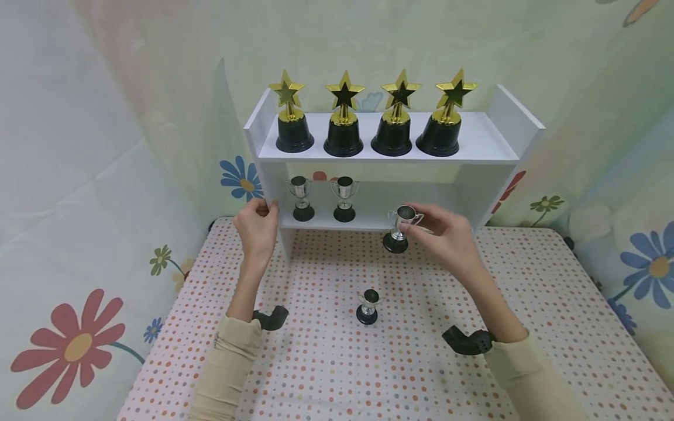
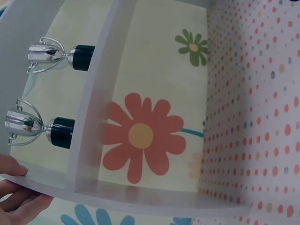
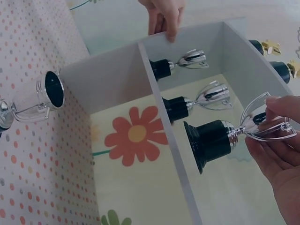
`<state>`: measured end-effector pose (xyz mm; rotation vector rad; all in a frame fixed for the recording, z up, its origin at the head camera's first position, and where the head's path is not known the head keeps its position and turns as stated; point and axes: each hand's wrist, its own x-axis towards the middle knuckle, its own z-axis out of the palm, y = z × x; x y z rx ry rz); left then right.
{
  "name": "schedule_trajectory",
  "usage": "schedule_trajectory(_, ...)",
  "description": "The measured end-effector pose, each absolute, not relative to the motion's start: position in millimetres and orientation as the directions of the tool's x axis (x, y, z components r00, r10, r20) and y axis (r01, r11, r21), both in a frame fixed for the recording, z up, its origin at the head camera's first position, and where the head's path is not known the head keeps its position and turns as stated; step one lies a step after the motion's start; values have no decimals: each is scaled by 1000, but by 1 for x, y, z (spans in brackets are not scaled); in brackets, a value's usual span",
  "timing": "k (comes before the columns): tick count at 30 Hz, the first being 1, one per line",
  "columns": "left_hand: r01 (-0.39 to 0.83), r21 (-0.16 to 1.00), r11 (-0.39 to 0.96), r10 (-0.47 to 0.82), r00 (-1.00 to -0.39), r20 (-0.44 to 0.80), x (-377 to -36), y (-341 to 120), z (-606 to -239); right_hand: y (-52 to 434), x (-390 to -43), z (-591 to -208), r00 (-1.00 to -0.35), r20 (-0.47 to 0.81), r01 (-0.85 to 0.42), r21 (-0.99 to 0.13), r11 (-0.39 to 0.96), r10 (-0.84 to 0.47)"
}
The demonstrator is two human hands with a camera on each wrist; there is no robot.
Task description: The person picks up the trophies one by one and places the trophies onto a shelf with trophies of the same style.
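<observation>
The right hand (image 1: pixel 444 231) is pinching an upright silver cup (image 1: pixel 400 228) just near of the lower shelf (image 1: pixel 368 221); the left hand (image 1: pixel 258 225) is gripping the shelf's left wall.

Staged home-like set: floral fabric backdrop (image 1: pixel 79 327), polka-dot tablecloth (image 1: pixel 326 368), white trophy shelf (image 1: pixel 389 155)

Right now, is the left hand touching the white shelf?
Touching. In the head view the left hand grips the white shelf's side panel; the right wrist view shows its fingers curled over that edge.
</observation>
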<state>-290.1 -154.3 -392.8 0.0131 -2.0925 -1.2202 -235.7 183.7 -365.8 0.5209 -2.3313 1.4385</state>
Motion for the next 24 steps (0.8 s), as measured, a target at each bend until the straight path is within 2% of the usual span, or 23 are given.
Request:
schedule_trajectory(11, 325, 765, 556, -340, -751, 566, -291, -155, -393, 179, -255, -353, -918, 384, -377, -778, 502, -95)
schedule_trajectory(24, 325, 761, 561, -332, -753, 567, -290, -155, -393, 173, -282, -355, -940, 332, -322, -797, 510, -74)
